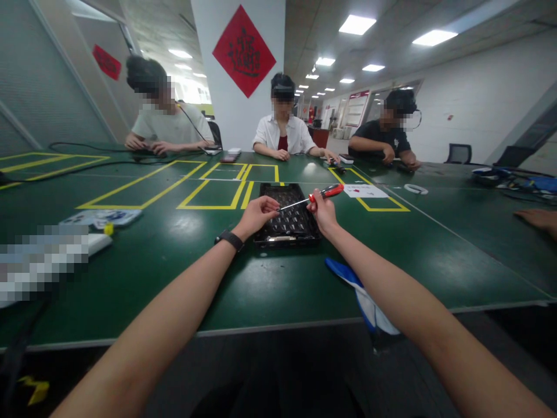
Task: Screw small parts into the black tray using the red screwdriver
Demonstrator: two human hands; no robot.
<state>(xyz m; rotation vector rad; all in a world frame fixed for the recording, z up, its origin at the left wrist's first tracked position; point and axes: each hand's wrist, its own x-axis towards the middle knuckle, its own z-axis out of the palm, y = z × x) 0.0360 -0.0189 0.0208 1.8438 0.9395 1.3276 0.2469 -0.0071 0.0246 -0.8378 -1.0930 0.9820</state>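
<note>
A screwdriver (333,191) with a red and black handle and a thin metal shaft lies slantwise in my right hand (322,213), whose fingers close round the front of the handle. Its tip points left and reaches the fingertips of my left hand (260,215). Those fingers are pinched together at the tip; whatever sits between them is too small to make out. Beneath both hands rests a black plastic case (287,241) with rows of small shiny pieces inside. The hands cover parts of its left and right sides.
Blue-and-white cloth (354,284) hangs at the table's front edge under my right forearm. A printed paper (365,191) lies beyond my right hand. A phone-like slab (102,217) is at left. Yellow tape marks the green table (174,255). Three people sit opposite; another person's hand (537,220) shows right.
</note>
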